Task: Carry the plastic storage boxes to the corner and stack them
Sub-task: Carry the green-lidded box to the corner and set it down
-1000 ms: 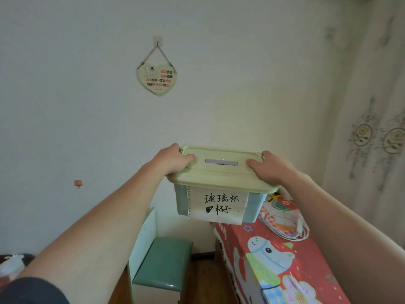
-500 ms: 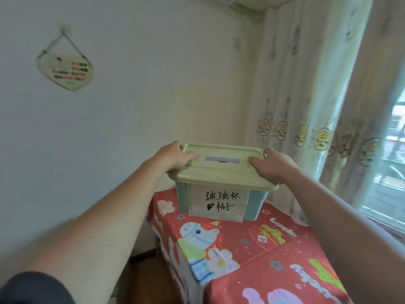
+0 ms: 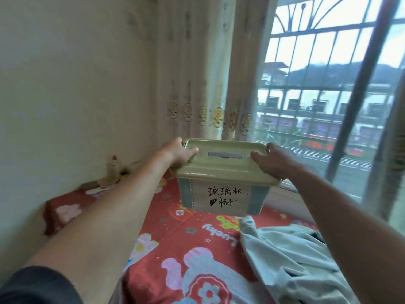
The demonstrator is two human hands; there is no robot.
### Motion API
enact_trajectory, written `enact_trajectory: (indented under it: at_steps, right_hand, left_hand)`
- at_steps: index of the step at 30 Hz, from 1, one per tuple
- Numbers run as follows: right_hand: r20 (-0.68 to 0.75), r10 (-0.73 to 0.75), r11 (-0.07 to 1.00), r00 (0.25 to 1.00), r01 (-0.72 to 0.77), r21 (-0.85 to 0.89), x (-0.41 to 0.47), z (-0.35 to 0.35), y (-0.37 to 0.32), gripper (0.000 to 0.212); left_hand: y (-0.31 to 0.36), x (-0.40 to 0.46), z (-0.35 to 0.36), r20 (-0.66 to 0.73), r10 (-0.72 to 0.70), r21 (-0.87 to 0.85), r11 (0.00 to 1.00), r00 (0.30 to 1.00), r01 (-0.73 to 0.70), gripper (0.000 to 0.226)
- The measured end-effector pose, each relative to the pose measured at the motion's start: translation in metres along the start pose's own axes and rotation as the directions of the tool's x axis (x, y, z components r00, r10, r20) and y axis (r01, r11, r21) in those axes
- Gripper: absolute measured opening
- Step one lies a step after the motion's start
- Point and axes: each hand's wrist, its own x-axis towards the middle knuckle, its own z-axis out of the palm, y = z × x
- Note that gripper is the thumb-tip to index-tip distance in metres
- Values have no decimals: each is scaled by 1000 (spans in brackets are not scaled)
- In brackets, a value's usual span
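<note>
I hold a plastic storage box [image 3: 223, 196] out in front of me, above a bed covered in a red cartoon-print sheet [image 3: 175, 249]. The box has a pale green lid [image 3: 223, 167] with a grey handle slot, a blue-grey body and a white paper label with black handwriting on its near face. My left hand [image 3: 177, 152] grips the lid's left end. My right hand [image 3: 274, 161] grips the lid's right end. Whether the box touches the sheet cannot be told. No other storage box is in view.
A cream wall runs along the left, meeting patterned curtains [image 3: 208, 84] in the far corner. A barred window [image 3: 328, 95] fills the right. A bottle and small clutter [image 3: 112, 170] sit by the wall. A pale crumpled blanket [image 3: 291, 260] lies at the lower right.
The view has swung right, from the wall with a heart plaque to the curtained corner and window. The box stays gripped in both hands and now hangs over the bed.
</note>
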Motion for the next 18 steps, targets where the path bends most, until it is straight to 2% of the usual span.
enact_trajectory:
  at_steps: [5, 8, 11, 14, 18]
  right_hand:
    - [-20, 179, 984, 984, -179, -22, -23, -37, 75, 77]
    - [-69, 283, 958, 957, -285, -20, -43, -57, 116, 76]
    - [-126, 395, 916, 910, -400, -19, -67, -73, 151, 78]
    - [-182, 488, 865, 853, -501, -26, -92, -88, 179, 78]
    - [-243, 611, 773, 753, -634, -23, -129, -108, 209, 77]
  left_hand:
    - [68, 8, 53, 117, 149, -95, 986, 982, -139, 67]
    - [108, 12, 88, 177, 265, -138, 960, 948, -243, 72]
    - [149, 12, 121, 248, 368, -217, 923, 896, -319, 68]
    - [184, 10, 149, 300, 468, -236, 881, 831, -411, 53]
    - [227, -5, 183, 341, 578, -285, 815, 741, -504, 44]
